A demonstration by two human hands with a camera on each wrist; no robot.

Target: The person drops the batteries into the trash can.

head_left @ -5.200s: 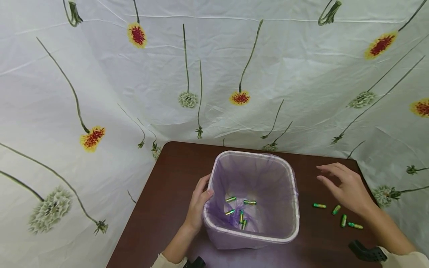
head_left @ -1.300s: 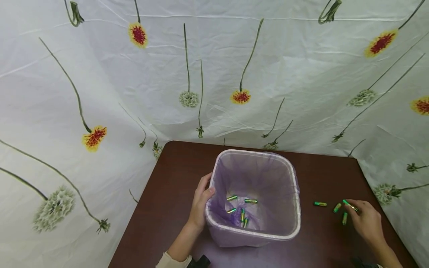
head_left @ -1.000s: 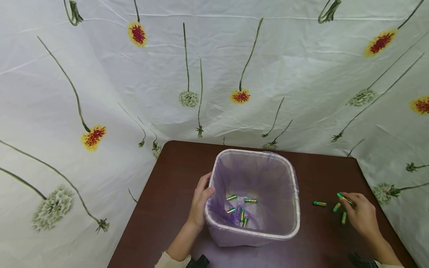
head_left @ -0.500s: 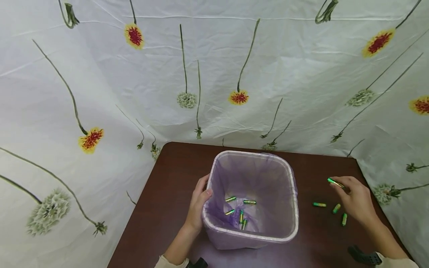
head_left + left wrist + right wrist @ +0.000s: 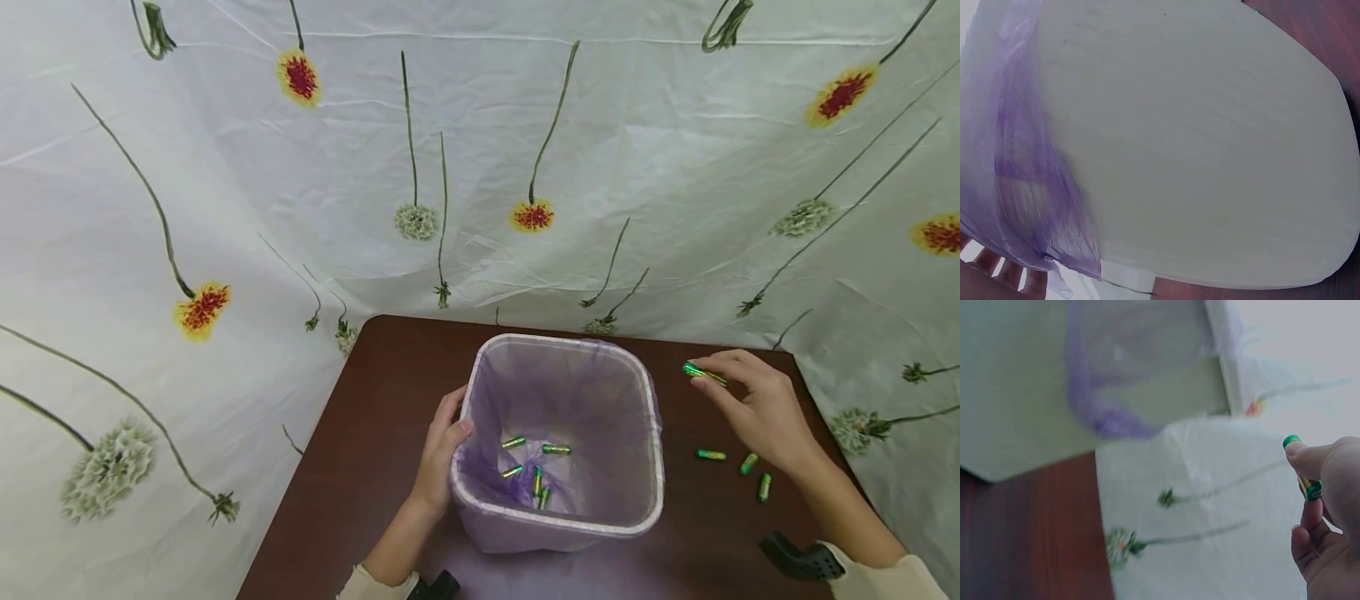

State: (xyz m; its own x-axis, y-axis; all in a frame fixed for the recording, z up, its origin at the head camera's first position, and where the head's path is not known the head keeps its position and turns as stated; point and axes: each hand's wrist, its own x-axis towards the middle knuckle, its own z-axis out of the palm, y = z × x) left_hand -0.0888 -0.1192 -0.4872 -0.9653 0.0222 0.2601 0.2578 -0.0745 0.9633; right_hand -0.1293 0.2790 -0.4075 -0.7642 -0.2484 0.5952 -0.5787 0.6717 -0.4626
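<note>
A whitish trash bin (image 5: 555, 523) lined with a thin purple bag (image 5: 1022, 125) stands on the table. My left hand (image 5: 437, 458) grips its left rim, thumb on the inside and fingers outside. In the head view, several green-and-gold batteries lie on the bin's floor, one being this battery (image 5: 557, 449). My right hand (image 5: 765, 408) is raised to the right of the bin, pinching another battery (image 5: 697, 371) between thumb and fingers; the right wrist view shows its green ends (image 5: 1291, 441). Below that hand, three loose batteries (image 5: 711, 454) lie on the table.
The dark reddish-brown table (image 5: 360, 433) reaches back to a white flower-printed cloth (image 5: 337, 150) hanging behind and at the sides. A black wrist strap (image 5: 801, 558) sits on the right forearm, and another (image 5: 435, 587) on the left.
My right hand, empty at first, lowered to the table, picked up one of the loose batteries and lifted it up and left toward the bin. The left hand keeps its place on the rim.
</note>
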